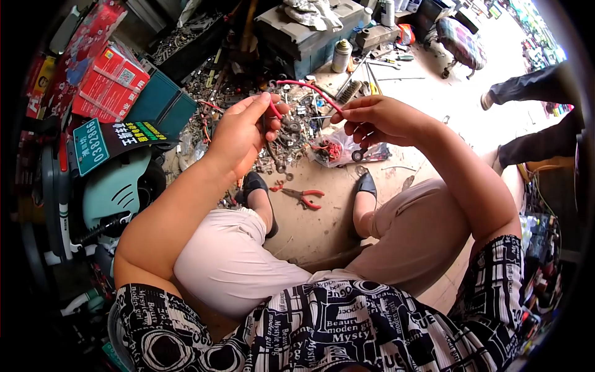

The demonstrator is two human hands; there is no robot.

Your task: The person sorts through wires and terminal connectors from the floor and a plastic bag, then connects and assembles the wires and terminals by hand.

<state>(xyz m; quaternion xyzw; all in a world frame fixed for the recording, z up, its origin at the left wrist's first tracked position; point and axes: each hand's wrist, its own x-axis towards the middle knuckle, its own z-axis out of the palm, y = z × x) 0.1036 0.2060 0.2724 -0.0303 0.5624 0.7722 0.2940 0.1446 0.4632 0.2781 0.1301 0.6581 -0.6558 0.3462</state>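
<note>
Head view: left hand (246,127) and right hand (385,119) pinch 1 red cable (310,86), other fingers loosely curled; pliers (303,196) lie below, between them.

The green number plate (92,147) reads "038286", with further digits after it too unclear to tell and small Chinese characters beside them. On the black card (137,131), just beside the plate, the large Chinese character "王" shows among others too blurred to read. The red box (111,82), above the plate, bears a square code and small illegible print. The printed shirt (347,325), well apart from the plate, shows "Beaut", "moden" and "Mysty".
</note>
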